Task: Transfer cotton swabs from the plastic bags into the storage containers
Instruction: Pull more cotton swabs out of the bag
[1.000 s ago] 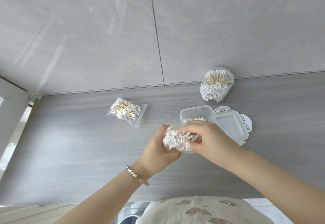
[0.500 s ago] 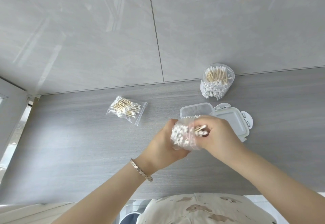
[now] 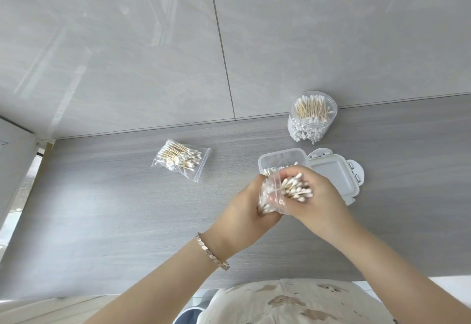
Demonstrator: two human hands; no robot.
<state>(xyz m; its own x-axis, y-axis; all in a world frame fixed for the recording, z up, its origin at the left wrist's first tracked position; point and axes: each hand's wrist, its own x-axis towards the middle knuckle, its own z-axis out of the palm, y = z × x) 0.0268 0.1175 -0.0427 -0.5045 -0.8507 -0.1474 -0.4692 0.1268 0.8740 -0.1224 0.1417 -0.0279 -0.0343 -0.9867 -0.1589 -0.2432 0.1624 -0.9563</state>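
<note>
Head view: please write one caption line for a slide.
Left hand holds a plastic bag; right hand grips a bundle of cotton swabs at its mouth, near the open square container.

Clear bag (image 3: pixel 270 197), swabs (image 3: pixel 298 188) half out, by open box (image 3: pixel 279 156); second bag (image 3: pixel 182 159) flat; jar (image 3: pixel 312 118) full.

Two plastic bags (image 3: pixel 181 158) (image 3: pixel 269 202), one swab bundle (image 3: pixel 298 189), one round jar (image 3: pixel 312 122), one rectangular box (image 3: pixel 280 155), one lid (image 3: pixel 329 176), two hands (image 3: pixel 244 213) (image 3: pixel 325 205), one bracelet (image 3: pixel 211 252).
</note>
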